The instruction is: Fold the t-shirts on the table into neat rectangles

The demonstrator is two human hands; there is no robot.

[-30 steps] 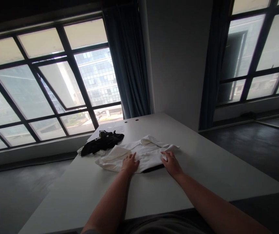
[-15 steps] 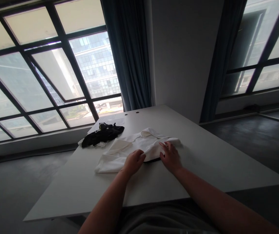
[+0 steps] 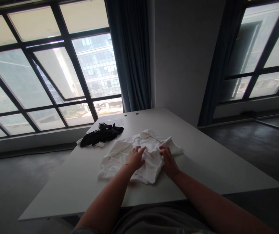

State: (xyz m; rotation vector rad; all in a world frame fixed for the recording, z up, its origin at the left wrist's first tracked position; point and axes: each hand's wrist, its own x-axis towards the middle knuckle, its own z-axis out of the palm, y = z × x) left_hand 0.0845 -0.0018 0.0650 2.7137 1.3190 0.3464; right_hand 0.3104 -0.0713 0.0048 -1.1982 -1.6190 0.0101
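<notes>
A white shirt lies spread and creased on the white table, its collar toward the far side. My left hand rests on the middle of the cloth with its fingers apart. On the shirt's right side, my right hand pinches a raised fold of the fabric between thumb and fingers. The shirt's near edge hangs together in a loose flap that lies on the tabletop just in front of my wrists.
A crumpled black garment with some white cloth under it lies at the table's far left. Sheets of paper are behind it. Beyond stand windows, a dark blue curtain and a wall pillar.
The shirt's near part has come down toward me and lies flat, covering the dark edge seen before. My left hand has opened onto the cloth; my right hand has closed on a fold.
</notes>
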